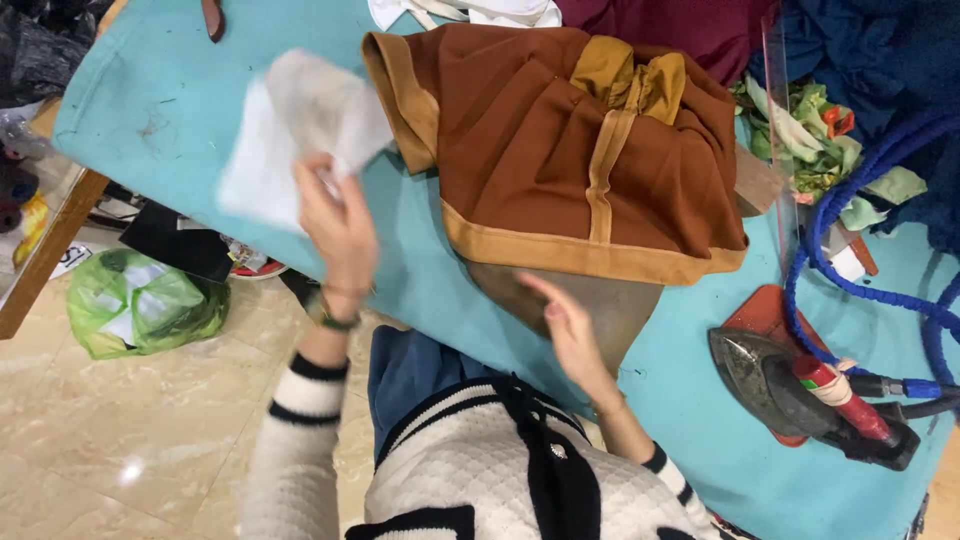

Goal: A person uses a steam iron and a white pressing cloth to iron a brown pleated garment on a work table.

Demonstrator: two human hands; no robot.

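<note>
From the head view: the left hand [340, 225] is up over the turquoise tabletop [160, 90], fingers pinched on a thin white sheet [295, 125], which blurs above and to the left of them. The right hand [572, 330] hangs flat and open, fingers spread, holding nothing, just over a brownish patch [610, 310] on the tabletop. Right beyond those fingers lies the folded rust-brown garment [560, 150] with its mustard trim. Well off to the right of the right hand, an iron [790, 385] rests on a red mat [765, 315], a blue hose [850, 190] curling above it. Below the left hand, on the floor, sits a green plastic bag [140, 305].
</note>
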